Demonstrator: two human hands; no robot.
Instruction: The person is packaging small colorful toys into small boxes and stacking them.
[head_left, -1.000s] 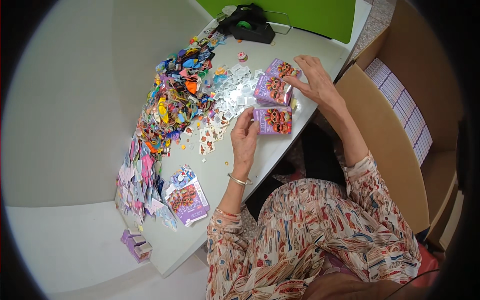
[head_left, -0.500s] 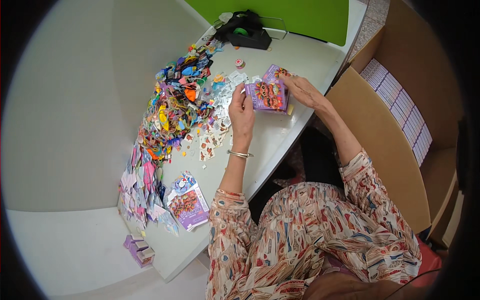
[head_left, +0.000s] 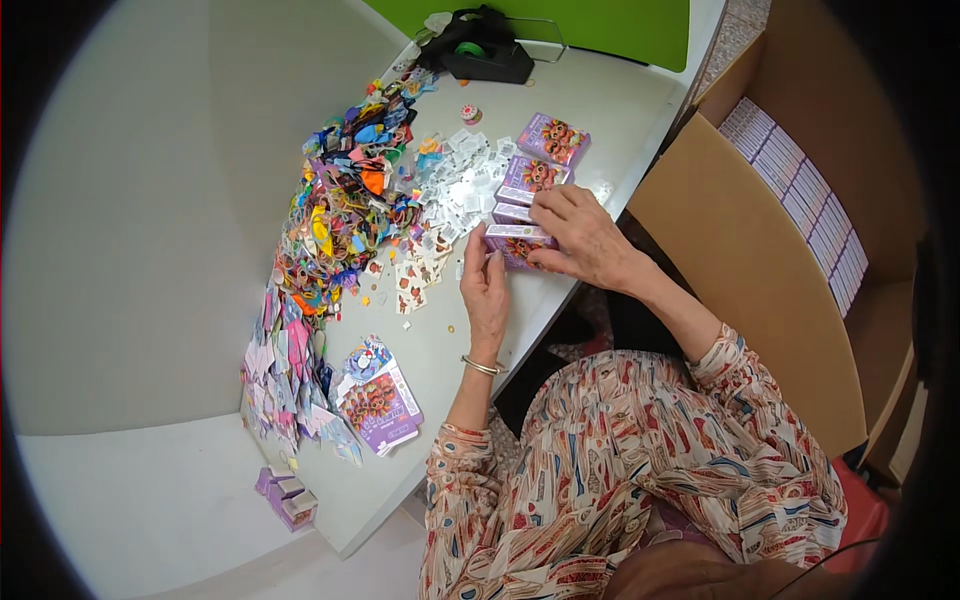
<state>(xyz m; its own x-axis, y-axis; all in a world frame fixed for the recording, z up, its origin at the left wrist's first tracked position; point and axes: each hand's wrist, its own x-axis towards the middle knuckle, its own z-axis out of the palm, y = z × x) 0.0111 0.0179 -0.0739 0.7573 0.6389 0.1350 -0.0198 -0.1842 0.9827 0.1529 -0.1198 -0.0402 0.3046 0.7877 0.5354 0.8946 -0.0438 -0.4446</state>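
Observation:
Between my hands a small purple cardboard box (head_left: 517,234) stands on its edge above the table. My left hand (head_left: 484,292), with a bangle at the wrist, grips its left end between thumb and fingers. Around its right end my right hand (head_left: 583,238) is closed, fingers over the top and thumb on the near face. Another purple box (head_left: 513,213) sits right behind it, partly hidden. Farther back, a purple box with a cartoon picture (head_left: 532,177) and one more like it (head_left: 555,138) lie on the table.
A heap of colourful small trinkets (head_left: 345,215) runs along the wall. White paper slips (head_left: 465,180) and sticker sheets (head_left: 412,285) are scattered beside it. Purple flat cartons (head_left: 380,405) lie near left. A black tape dispenser (head_left: 490,60) stands at the back, a large carton (head_left: 750,260) at right.
The purple boxes were bunched together farther back under my hands. Now they are spread in a row, and both hands have come nearer, holding the closest box on edge.

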